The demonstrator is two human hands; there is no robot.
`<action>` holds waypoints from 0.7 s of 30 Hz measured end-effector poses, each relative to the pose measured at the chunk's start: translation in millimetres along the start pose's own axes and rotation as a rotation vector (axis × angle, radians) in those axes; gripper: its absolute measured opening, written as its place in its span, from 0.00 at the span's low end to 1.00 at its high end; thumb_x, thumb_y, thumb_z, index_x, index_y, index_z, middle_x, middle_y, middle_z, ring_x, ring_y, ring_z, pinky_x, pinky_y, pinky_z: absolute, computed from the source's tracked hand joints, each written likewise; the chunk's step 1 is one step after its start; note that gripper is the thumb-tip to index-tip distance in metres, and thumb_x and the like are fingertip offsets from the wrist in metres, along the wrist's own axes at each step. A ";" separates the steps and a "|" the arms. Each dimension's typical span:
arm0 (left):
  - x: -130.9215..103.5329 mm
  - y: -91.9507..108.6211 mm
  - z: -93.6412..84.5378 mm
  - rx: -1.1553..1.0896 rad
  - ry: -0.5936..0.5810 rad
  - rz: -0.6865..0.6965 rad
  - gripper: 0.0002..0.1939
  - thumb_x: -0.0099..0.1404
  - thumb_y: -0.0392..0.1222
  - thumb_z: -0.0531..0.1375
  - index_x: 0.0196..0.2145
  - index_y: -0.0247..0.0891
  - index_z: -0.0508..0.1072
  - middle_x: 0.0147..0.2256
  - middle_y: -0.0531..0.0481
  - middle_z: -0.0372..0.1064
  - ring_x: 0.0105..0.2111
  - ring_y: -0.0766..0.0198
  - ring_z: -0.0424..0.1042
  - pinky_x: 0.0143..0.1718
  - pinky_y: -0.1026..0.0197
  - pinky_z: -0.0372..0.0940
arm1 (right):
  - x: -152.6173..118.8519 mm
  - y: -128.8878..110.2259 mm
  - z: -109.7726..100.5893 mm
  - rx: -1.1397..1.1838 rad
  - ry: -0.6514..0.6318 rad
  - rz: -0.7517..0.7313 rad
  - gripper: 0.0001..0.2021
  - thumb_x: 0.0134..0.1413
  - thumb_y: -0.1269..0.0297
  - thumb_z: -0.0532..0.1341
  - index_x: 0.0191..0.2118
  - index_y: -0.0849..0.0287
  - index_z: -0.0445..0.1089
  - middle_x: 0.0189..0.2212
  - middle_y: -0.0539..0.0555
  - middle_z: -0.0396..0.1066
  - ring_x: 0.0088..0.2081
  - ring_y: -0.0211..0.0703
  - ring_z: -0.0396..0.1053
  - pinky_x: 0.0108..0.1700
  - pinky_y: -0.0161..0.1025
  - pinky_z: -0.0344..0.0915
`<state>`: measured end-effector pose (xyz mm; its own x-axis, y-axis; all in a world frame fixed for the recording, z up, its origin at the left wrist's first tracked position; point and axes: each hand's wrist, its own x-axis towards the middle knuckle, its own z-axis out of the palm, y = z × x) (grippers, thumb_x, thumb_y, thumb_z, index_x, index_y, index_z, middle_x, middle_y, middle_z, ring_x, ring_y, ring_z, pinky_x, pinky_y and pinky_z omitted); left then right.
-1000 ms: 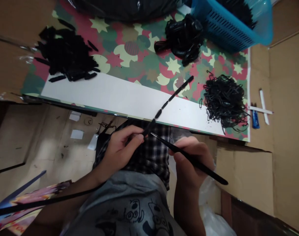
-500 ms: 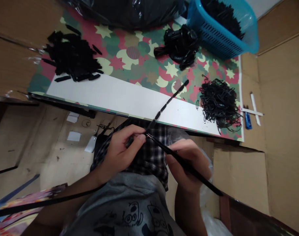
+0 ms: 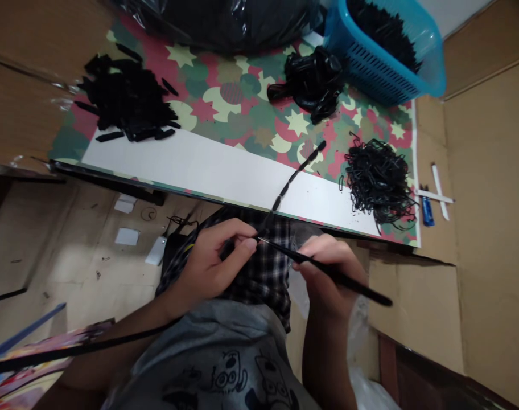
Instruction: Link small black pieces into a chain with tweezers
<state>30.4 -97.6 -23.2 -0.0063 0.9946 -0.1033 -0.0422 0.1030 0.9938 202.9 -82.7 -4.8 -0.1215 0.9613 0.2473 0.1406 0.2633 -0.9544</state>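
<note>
Just below the counter's point(image 3: 208, 165) near edge, my left hand point(image 3: 212, 265) pinches the beaded black strand point(image 3: 291, 182), running up-right over the edge; my right hand point(image 3: 332, 273) grips thin black tweezers point(image 3: 328, 273), tip meeting the pinch.

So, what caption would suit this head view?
Left hand pinches a beaded black strand; right hand holds a thin black tool.

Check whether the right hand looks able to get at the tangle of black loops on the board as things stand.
Probably yes, but not freely. The tangle of black loops lies uncovered on the board's near right corner, just beyond the right hand. That hand's fingers are closed on a thin black tool, so it would have to free them first.
</note>
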 end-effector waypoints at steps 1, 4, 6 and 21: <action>0.9 1.5 -0.3 -0.053 -0.031 -0.029 0.03 0.63 0.37 0.58 0.32 0.38 0.71 0.26 0.54 0.66 0.27 0.69 0.65 0.28 0.66 0.59 | 2.5 5.2 0.8 0.107 0.018 0.031 0.06 0.46 0.72 0.60 0.24 0.57 0.63 0.21 0.47 0.65 0.24 0.35 0.64 0.28 0.35 0.61; 3.9 2.9 -0.4 -0.251 -0.106 -0.131 0.04 0.62 0.36 0.58 0.29 0.38 0.71 0.25 0.55 0.65 0.28 0.70 0.66 0.29 0.67 0.59 | 8.0 20.3 5.7 0.411 0.048 0.165 0.06 0.43 0.70 0.58 0.21 0.58 0.59 0.17 0.46 0.61 0.20 0.33 0.59 0.23 0.32 0.57; 5.5 1.0 0.3 -0.353 -0.137 -0.184 0.05 0.62 0.37 0.59 0.28 0.39 0.71 0.25 0.55 0.65 0.29 0.69 0.66 0.31 0.67 0.59 | 9.1 27.8 10.5 0.557 0.052 0.262 0.07 0.41 0.69 0.57 0.20 0.59 0.57 0.15 0.45 0.59 0.19 0.32 0.56 0.21 0.31 0.54; 4.1 7.0 10.7 -0.242 0.008 -0.065 0.02 0.60 0.35 0.59 0.30 0.36 0.71 0.24 0.55 0.65 0.24 0.70 0.64 0.25 0.68 0.58 | 2.0 11.6 4.1 0.345 0.103 -0.021 0.05 0.47 0.71 0.58 0.25 0.59 0.60 0.22 0.46 0.63 0.22 0.32 0.61 0.24 0.33 0.56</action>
<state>40.8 -92.7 -16.2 -0.0037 0.9858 -0.1677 -0.2803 0.1600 0.9465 200.3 -78.0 -16.1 -0.0190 0.9637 0.2664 -0.2034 0.2572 -0.9447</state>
